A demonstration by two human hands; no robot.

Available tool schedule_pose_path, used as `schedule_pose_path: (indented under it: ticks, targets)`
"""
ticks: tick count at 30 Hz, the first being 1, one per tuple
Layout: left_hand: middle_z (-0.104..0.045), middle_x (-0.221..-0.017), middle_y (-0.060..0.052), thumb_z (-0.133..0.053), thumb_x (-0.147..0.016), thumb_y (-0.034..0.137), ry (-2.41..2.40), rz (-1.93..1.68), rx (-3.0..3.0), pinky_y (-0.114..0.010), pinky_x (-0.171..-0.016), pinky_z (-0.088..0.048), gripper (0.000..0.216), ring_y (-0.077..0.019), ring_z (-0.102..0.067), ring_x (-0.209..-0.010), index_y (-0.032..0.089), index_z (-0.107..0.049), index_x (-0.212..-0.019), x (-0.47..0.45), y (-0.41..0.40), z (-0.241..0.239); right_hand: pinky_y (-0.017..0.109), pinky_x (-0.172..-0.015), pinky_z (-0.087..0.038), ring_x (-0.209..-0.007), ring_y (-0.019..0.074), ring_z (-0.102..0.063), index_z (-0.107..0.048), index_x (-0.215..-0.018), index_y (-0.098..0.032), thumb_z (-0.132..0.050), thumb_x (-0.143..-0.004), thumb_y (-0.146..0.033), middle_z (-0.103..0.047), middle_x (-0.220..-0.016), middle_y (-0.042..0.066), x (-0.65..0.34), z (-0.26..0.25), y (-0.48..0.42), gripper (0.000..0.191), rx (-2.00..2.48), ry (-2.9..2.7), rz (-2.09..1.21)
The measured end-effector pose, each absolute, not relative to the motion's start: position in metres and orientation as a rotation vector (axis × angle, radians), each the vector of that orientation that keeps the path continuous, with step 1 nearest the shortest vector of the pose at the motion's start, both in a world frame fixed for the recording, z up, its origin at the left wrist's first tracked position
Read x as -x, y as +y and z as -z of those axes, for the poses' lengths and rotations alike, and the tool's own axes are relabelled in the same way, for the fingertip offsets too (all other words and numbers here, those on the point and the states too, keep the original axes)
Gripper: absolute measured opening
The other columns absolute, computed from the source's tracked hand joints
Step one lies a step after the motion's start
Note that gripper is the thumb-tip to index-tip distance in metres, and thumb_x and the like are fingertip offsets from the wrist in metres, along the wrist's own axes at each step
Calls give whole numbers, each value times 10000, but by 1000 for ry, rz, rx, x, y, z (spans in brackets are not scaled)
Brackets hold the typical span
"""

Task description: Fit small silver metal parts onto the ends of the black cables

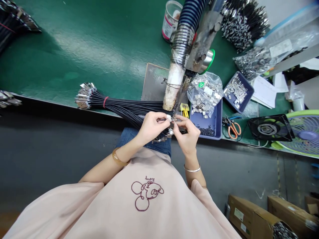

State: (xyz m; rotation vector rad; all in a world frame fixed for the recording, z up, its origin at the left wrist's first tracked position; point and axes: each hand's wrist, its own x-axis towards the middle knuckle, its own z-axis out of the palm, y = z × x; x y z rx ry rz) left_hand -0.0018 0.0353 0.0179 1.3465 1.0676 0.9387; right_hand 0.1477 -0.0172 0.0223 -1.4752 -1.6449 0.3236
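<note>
My left hand (154, 126) is closed in a pinch around the end of a black cable. Something white (168, 117) shows at its fingertips; I cannot tell whether it is a finger cover or part of the cable end. Close beside it, my right hand (186, 132) pinches a small shiny metal piece (173, 119) against that end. A bundle of black cables (129, 107), bound by a red band (105, 101), lies along the table edge behind my left hand. Its far ends carry metal connectors (86, 94); more metal ends (163, 136) hang below my hands.
Just above my hands hangs a stained hose nozzle (173, 86) beside a metal arm (201, 43). On the right are a blue tray (218, 124) with a bag of metal parts (205, 91), a smaller bin (250, 89), orange-handled pliers (234, 129) and a black fan (271, 127).
</note>
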Motion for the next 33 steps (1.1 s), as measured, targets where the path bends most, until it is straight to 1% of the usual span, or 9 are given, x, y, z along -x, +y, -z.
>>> schedule_pose_path:
  ticks: [3, 5, 10, 12, 19, 24, 29, 33]
  targets:
    - [-521, -591, 18, -628, -728, 256, 1061, -982, -1304, -210, -499, -271, 172, -71, -343, -532, 109, -713, -702, 1, 35, -18, 372, -869, -617, -1011, 215, -750, -628, -796, -229, -631, -879, -146, -782, -996, 45, -147, -25, -16, 117, 1453, -1681, -262]
    - [-550, -626, 10, -623, -722, 234, 1051, -1002, -1312, -206, -509, -288, 157, -73, -361, -550, 109, -718, -723, 0, 34, -17, 372, -884, -612, -1014, 210, -748, -631, -798, -228, -635, -879, -136, -780, -989, 43, -147, -27, -16, 123, 1433, -1693, -238]
    - [-407, -543, 42, -598, -705, 204, 1084, -919, -1393, -208, -503, -243, 130, -65, -311, -528, 115, -651, -627, 1, 33, -18, 333, -794, -627, -938, 193, -755, -621, -796, -223, -637, -866, -129, -779, -997, 51, -148, -27, -21, 119, 1443, -1694, -251]
    - [-389, -538, 45, -591, -702, 201, 1094, -903, -1404, -209, -507, -243, 126, -66, -309, -527, 119, -638, -618, 1, 33, -18, 325, -764, -631, -930, 192, -755, -621, -808, -225, -632, -869, -135, -779, -1020, 54, -148, -25, -22, 109, 1464, -1679, -276]
    - [-424, -554, 34, -589, -717, 221, 1063, -908, -1371, -213, -508, -248, 141, -74, -329, -534, 128, -603, -611, 1, 33, -17, 291, -707, -632, -895, 182, -758, -651, -795, -220, -667, -866, -171, -783, -1013, 49, -145, -21, -22, 87, 1490, -1542, -369]
    - [-463, -561, 24, -602, -730, 224, 1061, -929, -1374, -219, -520, -264, 141, -79, -351, -542, 119, -646, -646, 0, 34, -12, 307, -728, -639, -887, 187, -759, -672, -785, -216, -684, -858, -197, -784, -1015, 51, -145, -20, -20, 76, 1510, -1499, -422]
    - [-490, -584, 18, -627, -720, 251, 1065, -973, -1293, -220, -518, -293, 155, -80, -373, -536, 112, -696, -709, -1, 35, -13, 301, -743, -635, -916, 179, -755, -684, -790, -220, -680, -863, -176, -781, -1027, 44, -144, -23, -18, 86, 1483, -1510, -413]
    - [-468, -577, 27, -633, -726, 233, 1050, -1015, -1339, -223, -505, -266, 140, -72, -345, -527, 121, -678, -653, 0, 36, -18, 321, -761, -636, -952, 194, -753, -687, -793, -225, -666, -869, -173, -782, -1027, 43, -143, -26, -18, 94, 1481, -1530, -382]
